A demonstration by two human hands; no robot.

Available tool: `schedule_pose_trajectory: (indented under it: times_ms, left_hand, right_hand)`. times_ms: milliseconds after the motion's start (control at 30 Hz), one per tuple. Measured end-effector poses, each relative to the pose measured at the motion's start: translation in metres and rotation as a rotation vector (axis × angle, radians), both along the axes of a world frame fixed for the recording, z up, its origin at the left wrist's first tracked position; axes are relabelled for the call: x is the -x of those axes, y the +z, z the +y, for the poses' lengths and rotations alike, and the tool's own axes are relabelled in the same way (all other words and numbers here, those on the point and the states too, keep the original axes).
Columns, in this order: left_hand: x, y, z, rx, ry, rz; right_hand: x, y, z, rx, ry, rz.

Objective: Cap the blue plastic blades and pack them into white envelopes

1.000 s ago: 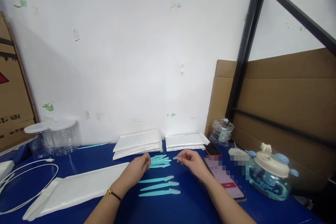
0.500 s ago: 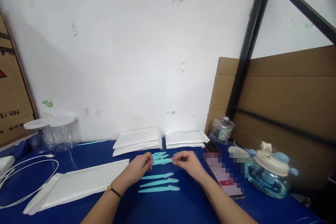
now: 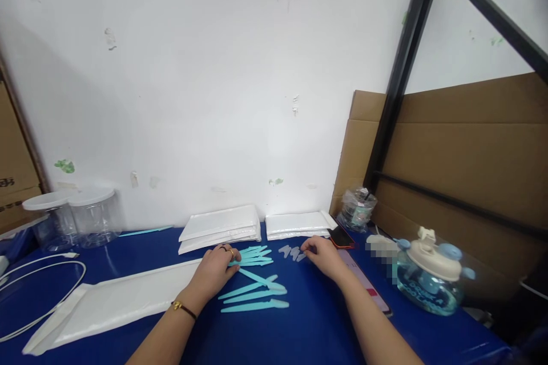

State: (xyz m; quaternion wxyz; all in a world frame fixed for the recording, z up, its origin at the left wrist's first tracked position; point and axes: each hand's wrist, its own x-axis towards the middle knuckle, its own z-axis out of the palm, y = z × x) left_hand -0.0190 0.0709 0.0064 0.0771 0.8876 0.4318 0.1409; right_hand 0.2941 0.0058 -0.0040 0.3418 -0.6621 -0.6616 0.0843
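Light-blue eyebrow razors (image 3: pixel 255 307) lie on the blue table in front of me, some side by side and others crossing. My left hand (image 3: pixel 220 262) has its fingers bent down at the handle ends, pinching the slanting eyebrow razor (image 3: pixel 259 279); the fingertips are partly hidden. Just beyond it, several more razors (image 3: pixel 257 252) lie fanned together. To the right, my right hand (image 3: pixel 321 254) has thumb and forefinger closed at a small translucent blade cap (image 3: pixel 302 255). Other caps (image 3: pixel 285 251) lie beside it.
White padded envelopes (image 3: pixel 220 225) are stacked along the wall, and another long envelope (image 3: pixel 124 302) lies left. A phone (image 3: pixel 366 279) and a water bottle (image 3: pixel 430 276) stand on the right. Clear lidded jars (image 3: pixel 94 219) and a white cable (image 3: pixel 83 279) are at far left.
My hands have moved apart, the right one back toward the caps. The razor held between them now lies with the fanned group. A front razor now slants under my left fingers.
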Motion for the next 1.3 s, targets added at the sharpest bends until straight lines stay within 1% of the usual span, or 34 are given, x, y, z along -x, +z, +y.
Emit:
schedule_pose_trajectory:
  times_ms: [67, 167, 333, 433, 533, 700, 800, 900, 967, 1100, 1200, 1300]
  left_hand:
    - [0.001, -0.002, 0.003, 0.006, 0.003, 0.003]
    - [0.003, -0.001, 0.002, 0.010, -0.010, -0.015]
    - [0.001, 0.002, -0.005, -0.014, -0.135, -0.053]
    - [-0.004, 0.001, -0.010, -0.033, -0.161, -0.035]
    - [-0.008, -0.001, -0.012, -0.042, -0.156, -0.028]
    - [-0.013, 0.000, -0.012, -0.031, -0.111, -0.031]
    - [-0.015, 0.002, -0.012, 0.039, -0.078, -0.041]
    - [-0.017, 0.002, -0.012, 0.162, -0.062, -0.073]
    - [-0.017, 0.000, -0.011, 0.244, -0.057, -0.110]
    - [-0.017, -0.001, -0.009, 0.354, -0.068, -0.246]
    - [-0.017, 0.003, -0.010, 0.407, -0.066, -0.338]
    - [-0.018, 0.006, -0.011, 0.428, -0.063, -0.364]
  right_hand:
    - [-0.001, -0.003, 0.000, 0.045, 0.015, -0.062]
    - [0.002, -0.004, -0.002, 0.091, 0.037, -0.135]
    - [0.012, 0.002, -0.009, 0.111, 0.050, -0.222]
    - [0.018, 0.003, -0.010, 0.102, 0.066, -0.237]
    - [0.022, 0.002, -0.009, 0.063, 0.115, -0.160]
    - [0.029, 0.001, -0.007, 0.010, 0.185, 0.088]
    - [0.036, 0.003, -0.009, 0.047, 0.255, 0.229]
    - [0.043, 0.004, -0.011, 0.102, 0.342, 0.343]
    - [0.046, 0.005, -0.012, 0.116, 0.363, 0.379]
    - [0.046, 0.005, -0.012, 0.093, 0.332, 0.376]
    - [0.044, 0.005, -0.011, 0.097, 0.318, 0.403]
    - [0.044, 0.006, -0.011, 0.110, 0.327, 0.423]
